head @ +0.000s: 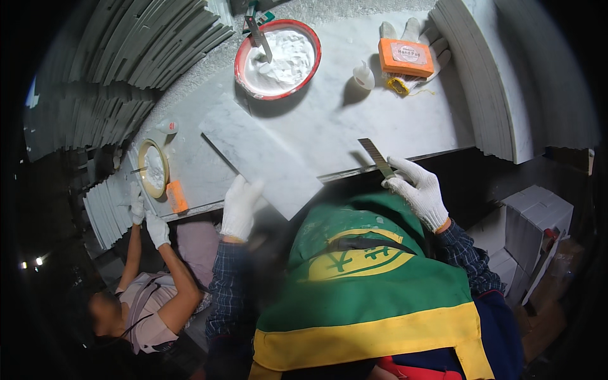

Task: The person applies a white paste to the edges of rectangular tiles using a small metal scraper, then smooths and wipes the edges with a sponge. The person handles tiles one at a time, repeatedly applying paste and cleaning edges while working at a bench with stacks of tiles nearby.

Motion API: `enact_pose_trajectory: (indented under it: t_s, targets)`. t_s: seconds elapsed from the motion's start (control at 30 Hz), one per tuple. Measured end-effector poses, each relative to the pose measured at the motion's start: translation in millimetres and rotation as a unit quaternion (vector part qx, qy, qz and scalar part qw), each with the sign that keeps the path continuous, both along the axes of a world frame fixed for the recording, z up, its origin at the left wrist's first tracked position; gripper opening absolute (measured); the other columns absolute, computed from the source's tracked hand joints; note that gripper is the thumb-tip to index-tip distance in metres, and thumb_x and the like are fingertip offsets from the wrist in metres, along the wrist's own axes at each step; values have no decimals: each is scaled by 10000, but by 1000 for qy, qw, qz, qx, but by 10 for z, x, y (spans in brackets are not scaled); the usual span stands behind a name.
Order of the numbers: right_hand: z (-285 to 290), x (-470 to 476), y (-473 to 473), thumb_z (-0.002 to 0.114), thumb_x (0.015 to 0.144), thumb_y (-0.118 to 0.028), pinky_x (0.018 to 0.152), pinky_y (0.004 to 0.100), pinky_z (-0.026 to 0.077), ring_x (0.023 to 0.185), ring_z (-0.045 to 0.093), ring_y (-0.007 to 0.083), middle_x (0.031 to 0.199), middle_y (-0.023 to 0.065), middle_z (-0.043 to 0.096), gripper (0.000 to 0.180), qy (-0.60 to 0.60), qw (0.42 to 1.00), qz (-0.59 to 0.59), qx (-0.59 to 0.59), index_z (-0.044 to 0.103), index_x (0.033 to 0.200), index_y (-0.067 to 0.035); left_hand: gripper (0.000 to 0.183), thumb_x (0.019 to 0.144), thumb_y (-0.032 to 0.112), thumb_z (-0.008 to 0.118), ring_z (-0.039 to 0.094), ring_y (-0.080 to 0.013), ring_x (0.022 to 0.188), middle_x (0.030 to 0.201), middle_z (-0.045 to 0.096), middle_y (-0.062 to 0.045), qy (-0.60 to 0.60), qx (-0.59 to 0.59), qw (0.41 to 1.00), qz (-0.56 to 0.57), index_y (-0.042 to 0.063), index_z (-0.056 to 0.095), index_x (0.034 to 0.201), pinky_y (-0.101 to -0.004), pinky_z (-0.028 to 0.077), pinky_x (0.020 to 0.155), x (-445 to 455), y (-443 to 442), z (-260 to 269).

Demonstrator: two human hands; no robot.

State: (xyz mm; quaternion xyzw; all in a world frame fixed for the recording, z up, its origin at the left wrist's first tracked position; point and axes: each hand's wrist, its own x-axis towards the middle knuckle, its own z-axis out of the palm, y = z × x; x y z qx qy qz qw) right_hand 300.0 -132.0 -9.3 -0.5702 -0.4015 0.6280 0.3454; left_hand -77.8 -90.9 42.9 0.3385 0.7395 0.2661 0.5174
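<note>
My left hand (241,206), in a white knit glove, grips the lower left edge of a pale, grey-veined stone tile (266,164). The tile lies slanted on the bench, its near corner jutting past the bench edge. In my gloved right hand (418,190) is a narrow flat metal strip (374,156) with cross lines, pinched between thumb and fingers and pointing up over the bench edge. Farther back stands a red-rimmed basin (304,88) of white powdery or pasty material (289,59). A flat metal blade (260,38) sticks up out of it.
Right of the basin are a small white nozzle bottle (364,77) and an orange hand pad (406,58) on a white glove (439,52). Tile stacks (475,71) flank the bench (403,123). At left, a gloved co-worker (161,299) works near a cream bowl (164,164) and orange pad (176,197).
</note>
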Motion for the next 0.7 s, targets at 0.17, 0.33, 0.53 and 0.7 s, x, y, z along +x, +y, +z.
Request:
enact_pose_trajectory:
  t_s: [0.17,0.33,0.53,0.7]
  targets:
    - [-15,-51,-99,717,965,-67,811,277,588,884,727,143,1005,144,769,483,37,998,-48,-7,580,1396,104,560,952,156,714,581,-94,710,863,639,-31,134,-33,987,-85,-31,462,1415,-267,541,657,-35,111,135]
    - [38,-268,-147,719,961,-52,810,280,582,869,708,140,1012,150,766,483,-60,996,-61,25,586,1405,83,945,940,135,726,634,-106,678,791,674,-78,137,-41,984,-107,-131,112,1608,-263,549,583,-71,174,166]
    - [144,-738,-67,765,904,-108,869,283,573,931,725,137,1004,125,784,475,-30,999,-36,-20,655,1332,68,931,963,135,690,662,-125,708,821,695,-106,85,-62,980,-170,-125,74,1611,-268,565,623,-315,265,218]
    - [141,-1040,-22,741,960,-104,812,303,589,873,721,166,1006,175,774,495,-58,998,-14,9,583,1382,102,878,998,163,636,713,-163,809,962,732,-170,-3,-72,982,-175,-111,76,1616,-285,582,704,-472,249,264]
